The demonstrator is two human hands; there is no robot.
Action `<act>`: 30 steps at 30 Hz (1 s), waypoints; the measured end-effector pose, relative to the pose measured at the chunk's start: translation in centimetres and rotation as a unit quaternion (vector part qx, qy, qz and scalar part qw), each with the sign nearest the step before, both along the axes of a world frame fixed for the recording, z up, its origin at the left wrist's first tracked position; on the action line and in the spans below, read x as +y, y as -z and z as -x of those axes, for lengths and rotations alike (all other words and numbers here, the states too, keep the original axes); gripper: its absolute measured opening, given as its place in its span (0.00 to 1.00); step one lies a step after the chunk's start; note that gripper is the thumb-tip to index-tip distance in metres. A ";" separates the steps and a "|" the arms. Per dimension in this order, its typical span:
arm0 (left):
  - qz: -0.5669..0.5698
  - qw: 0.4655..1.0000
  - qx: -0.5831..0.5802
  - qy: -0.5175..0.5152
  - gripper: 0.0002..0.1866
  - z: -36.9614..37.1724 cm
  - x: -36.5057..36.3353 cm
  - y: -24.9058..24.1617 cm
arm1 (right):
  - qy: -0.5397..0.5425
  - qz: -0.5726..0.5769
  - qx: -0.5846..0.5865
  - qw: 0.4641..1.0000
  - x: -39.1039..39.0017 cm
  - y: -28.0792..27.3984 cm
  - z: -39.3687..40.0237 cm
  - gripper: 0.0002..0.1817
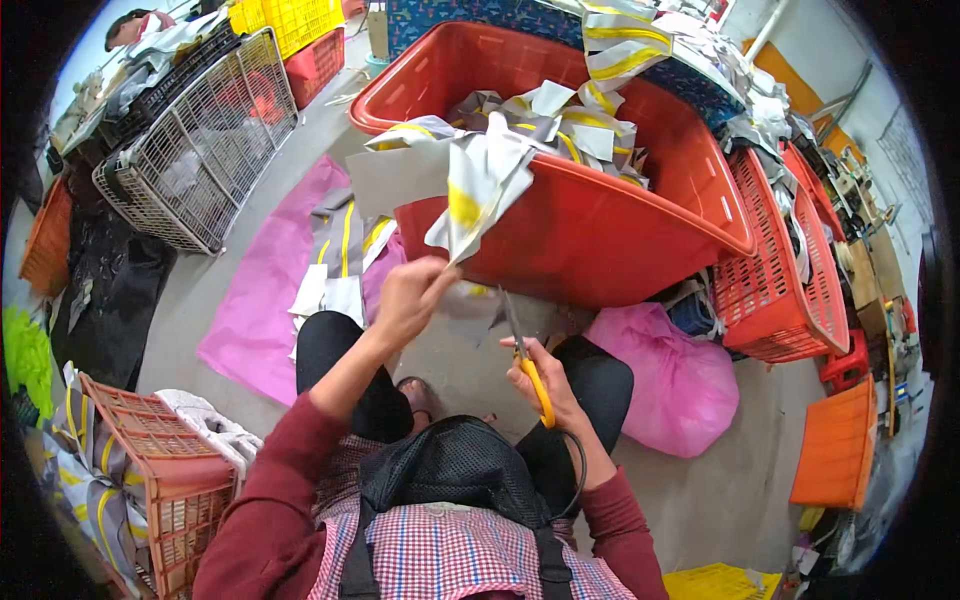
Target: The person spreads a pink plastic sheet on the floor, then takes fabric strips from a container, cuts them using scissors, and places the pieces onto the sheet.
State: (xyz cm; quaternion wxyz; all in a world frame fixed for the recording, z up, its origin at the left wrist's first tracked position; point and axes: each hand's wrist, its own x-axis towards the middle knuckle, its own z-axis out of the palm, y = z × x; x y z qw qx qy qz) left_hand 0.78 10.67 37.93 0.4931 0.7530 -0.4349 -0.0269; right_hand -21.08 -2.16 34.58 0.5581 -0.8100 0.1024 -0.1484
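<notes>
My left hand (408,298) is closed on the lower end of a white fabric piece with a yellow stripe (470,195), raised in front of the big red tub (570,235). In my right hand (548,378) are scissors with yellow handles (536,385), their blades pointing up and forward, apart from the fabric. More white and grey pieces with yellow stripes (590,135) lie heaped in the tub and hang over its rim. Similar strips (345,240) lie on a pink sheet (262,290) on the floor, left of the tub.
A pink bag (675,385) rests right of my legs. Red crates (765,285) and an orange bin (835,445) stand at the right. At the left are a wire basket (205,150) and a reddish crate (185,470) beside striped strips.
</notes>
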 end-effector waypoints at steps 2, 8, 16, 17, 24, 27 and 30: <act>-0.024 0.998 0.063 -0.004 0.11 1.7 5.7 -1.2 | -0.035 -0.008 0.022 0.999 0.7 -1.4 -0.1 0.21; -0.077 0.981 0.176 -0.018 0.10 2.7 11.9 -3.0 | -0.157 0.082 0.101 0.979 2.9 -3.9 -3.2 0.30; -0.013 0.966 0.253 0.061 0.11 3.3 11.5 -3.2 | -0.187 0.081 0.150 0.967 3.5 -5.6 -4.9 0.29; -0.012 0.965 0.255 0.061 0.11 3.3 11.4 -3.3 | -0.194 0.084 0.132 0.969 3.5 -5.4 -5.1 0.29; -0.060 0.963 0.245 0.097 0.11 3.1 10.7 -2.7 | -0.183 0.061 0.134 0.972 3.3 -4.8 -5.6 0.23; -0.084 0.983 0.153 0.052 0.11 1.3 10.1 1.0 | -0.126 0.052 0.120 0.983 2.5 -3.2 -4.5 0.22; -0.073 0.996 0.036 -0.025 0.10 -0.3 7.9 0.8 | -0.069 0.031 0.137 0.988 1.6 -2.3 -2.5 0.23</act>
